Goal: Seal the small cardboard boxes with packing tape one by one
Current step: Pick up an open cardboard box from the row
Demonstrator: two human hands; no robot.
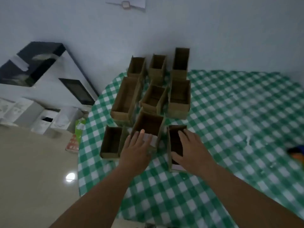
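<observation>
Head view, left to right

Far left: black-and-white shelf unit (44, 68) against the wall, white bins (32, 117) below it on the floor. A green packet (80, 127) stands at the worktop's left edge, a red one (72, 143) just beneath it.

Worktop (230, 112): round, green-and-white check cloth. Nine open brown boxes cluster on its left-centre part, all with tops unsealed, dark interiors showing. Near row: small box (111, 142) at left, middle box (148, 125), right box (174, 139). Behind these: long box (125, 97), centre box (153, 97), wide box (179, 97). Back row near the wall: three upright boxes (136, 66), (157, 65), (181, 59).

Left hand (136, 148): fingers straight, laid flat over the near end of the middle box, on a pale flap there; grip wide, holding nothing.

Right hand (192, 148): fingers extended along the right rim of the right box, thumb reaching across its near end; grip wide, resting on the box, not curled round it.

Far right edge: a blurred blue-and-orange object (296, 153) on the cloth, kind not discernible. White marks (248, 137) on the cloth beside it
</observation>
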